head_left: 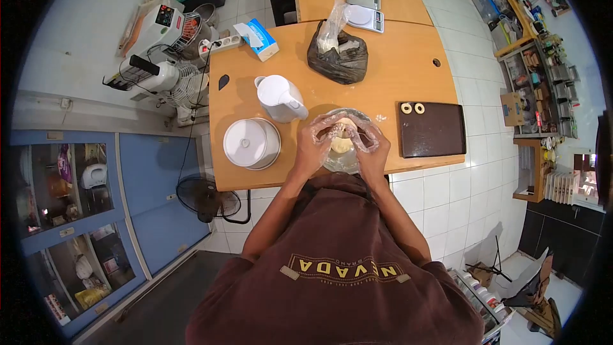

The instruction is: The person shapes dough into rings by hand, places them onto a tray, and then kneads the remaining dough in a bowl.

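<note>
The left hand (316, 140) and right hand (372, 147) pinch some dough (345, 121) between their fingers over the bowl (334, 163) on the surface (377, 83), likely shaping it, and the next move seems to need soft, even squeezing.

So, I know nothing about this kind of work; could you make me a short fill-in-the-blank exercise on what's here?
1. The tray holds ____ rings.
2. From the wearer's view, the tray lies to the ____ of the right hand.
3. The outer bag on the table is ____ in colour.
4. The big yellow word on the shirt reads ____.

Missing words: two; right; black; NEVADA.
</note>
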### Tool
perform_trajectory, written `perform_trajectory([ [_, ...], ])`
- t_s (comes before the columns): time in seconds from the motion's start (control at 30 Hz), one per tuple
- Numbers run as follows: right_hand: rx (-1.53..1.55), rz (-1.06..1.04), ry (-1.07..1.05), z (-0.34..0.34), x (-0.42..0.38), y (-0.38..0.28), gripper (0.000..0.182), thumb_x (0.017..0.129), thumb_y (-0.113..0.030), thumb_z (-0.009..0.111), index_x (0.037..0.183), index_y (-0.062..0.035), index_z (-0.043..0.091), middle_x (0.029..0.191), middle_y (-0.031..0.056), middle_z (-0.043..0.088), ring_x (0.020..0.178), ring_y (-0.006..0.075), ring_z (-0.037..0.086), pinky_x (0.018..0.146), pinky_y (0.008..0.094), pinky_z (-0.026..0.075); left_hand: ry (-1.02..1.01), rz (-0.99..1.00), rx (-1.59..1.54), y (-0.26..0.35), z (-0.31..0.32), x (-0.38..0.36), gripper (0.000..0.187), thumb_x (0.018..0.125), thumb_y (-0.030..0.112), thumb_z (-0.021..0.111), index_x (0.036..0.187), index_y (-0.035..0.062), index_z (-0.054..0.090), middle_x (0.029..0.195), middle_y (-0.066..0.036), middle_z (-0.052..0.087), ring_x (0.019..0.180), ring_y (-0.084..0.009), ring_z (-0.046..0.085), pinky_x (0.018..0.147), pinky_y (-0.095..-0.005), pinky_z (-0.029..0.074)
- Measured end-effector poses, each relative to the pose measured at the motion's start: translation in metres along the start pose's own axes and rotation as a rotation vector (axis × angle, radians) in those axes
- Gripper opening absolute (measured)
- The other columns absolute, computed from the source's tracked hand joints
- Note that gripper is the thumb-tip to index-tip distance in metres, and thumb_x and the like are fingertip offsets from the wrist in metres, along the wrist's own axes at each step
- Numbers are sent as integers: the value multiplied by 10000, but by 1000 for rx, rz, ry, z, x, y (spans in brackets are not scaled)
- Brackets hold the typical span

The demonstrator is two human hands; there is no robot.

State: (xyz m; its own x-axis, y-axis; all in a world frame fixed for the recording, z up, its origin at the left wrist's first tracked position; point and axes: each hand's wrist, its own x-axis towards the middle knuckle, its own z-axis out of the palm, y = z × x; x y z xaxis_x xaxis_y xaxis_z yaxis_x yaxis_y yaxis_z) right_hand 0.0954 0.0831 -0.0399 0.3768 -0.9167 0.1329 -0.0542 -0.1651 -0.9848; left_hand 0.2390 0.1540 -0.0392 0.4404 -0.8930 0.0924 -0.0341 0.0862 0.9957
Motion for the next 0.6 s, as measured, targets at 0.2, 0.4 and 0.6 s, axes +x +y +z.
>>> perform_trajectory([
  [0.2,45,26,-33,0,2,0,293,905,-8,732,1197,5,752,1124,154,752,1029,223,702,930,339,544,-27,-81,-89,10,-2,0,329,964,-11,648,1286,0,714,1234,-147,689,1099,-186,666,928,-299,537],
  [0.4,284,194,-35,2,2,-3,264,928,-26,737,1185,36,745,1137,115,752,1038,181,694,943,319,539,-10,-74,-86,8,-1,1,328,971,7,656,1294,8,713,1243,-142,672,1106,-193,661,940,-299,531],
  [0.6,226,221,-105,-5,6,0,283,928,-16,739,1206,34,735,1146,107,745,1050,171,690,959,311,535,-27,-82,-124,5,-1,2,311,982,22,655,1287,13,717,1260,-144,665,1147,-198,650,1002,-312,508],
])
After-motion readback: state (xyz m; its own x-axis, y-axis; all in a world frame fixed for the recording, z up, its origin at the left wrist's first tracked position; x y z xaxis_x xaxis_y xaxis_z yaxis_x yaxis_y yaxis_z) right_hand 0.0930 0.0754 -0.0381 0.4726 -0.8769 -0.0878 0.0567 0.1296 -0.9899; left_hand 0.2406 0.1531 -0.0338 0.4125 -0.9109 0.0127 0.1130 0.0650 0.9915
